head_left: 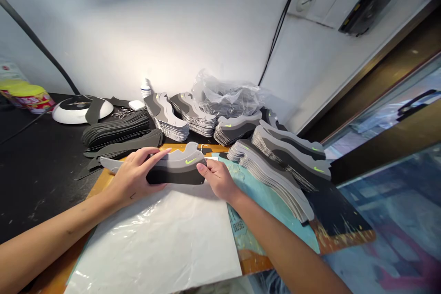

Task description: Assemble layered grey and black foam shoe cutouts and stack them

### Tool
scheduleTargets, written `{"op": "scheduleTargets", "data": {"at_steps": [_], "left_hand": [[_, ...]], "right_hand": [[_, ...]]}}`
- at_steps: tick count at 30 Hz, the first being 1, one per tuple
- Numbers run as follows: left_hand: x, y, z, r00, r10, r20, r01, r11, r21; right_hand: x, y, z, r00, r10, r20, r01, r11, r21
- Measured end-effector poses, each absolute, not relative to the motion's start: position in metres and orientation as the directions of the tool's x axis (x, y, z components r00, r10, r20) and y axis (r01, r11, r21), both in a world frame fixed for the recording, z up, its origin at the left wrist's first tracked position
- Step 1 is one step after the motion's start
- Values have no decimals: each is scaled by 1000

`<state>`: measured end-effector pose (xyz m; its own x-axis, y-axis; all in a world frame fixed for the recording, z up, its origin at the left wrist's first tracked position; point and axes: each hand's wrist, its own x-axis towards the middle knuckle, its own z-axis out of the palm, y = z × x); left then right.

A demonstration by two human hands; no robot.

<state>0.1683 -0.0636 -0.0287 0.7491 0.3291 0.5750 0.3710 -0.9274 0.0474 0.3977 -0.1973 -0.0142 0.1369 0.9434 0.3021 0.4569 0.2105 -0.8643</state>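
Observation:
A grey and black shoe upper piece (177,170) with a small yellow-green swoosh is held upright between both hands, above a white plastic-covered sheet (161,239). My left hand (134,174) grips its left part, thumb and fingers along its upper and lower edges. My right hand (218,178) pinches its right end, the thumb on the front face. Whether one layer or more is in my hands I cannot tell. Just right of my right hand lies a fanned stack of similar grey pieces (272,179). Left of my left hand is a pile of black strips (117,133).
More stacks of grey pieces (168,121) line the back of the table. Behind them sits a clear plastic bag (227,94). At left stand a white lamp base (82,109) and a yellow-lidded tub (32,96). A doorway frame (375,124) borders the right side.

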Motion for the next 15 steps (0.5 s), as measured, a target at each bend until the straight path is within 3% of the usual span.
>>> {"op": "scheduleTargets", "data": {"at_steps": [7,15], "left_hand": [[169,-63,-30,749,313,584,355,-934,45],[170,-66,-27,755,308,578,354,-935,36]], "right_hand": [[396,-198,-17,137,952,273,367,207,-907],[396,-198,-14,159,878,451,509,318,-799]]}}
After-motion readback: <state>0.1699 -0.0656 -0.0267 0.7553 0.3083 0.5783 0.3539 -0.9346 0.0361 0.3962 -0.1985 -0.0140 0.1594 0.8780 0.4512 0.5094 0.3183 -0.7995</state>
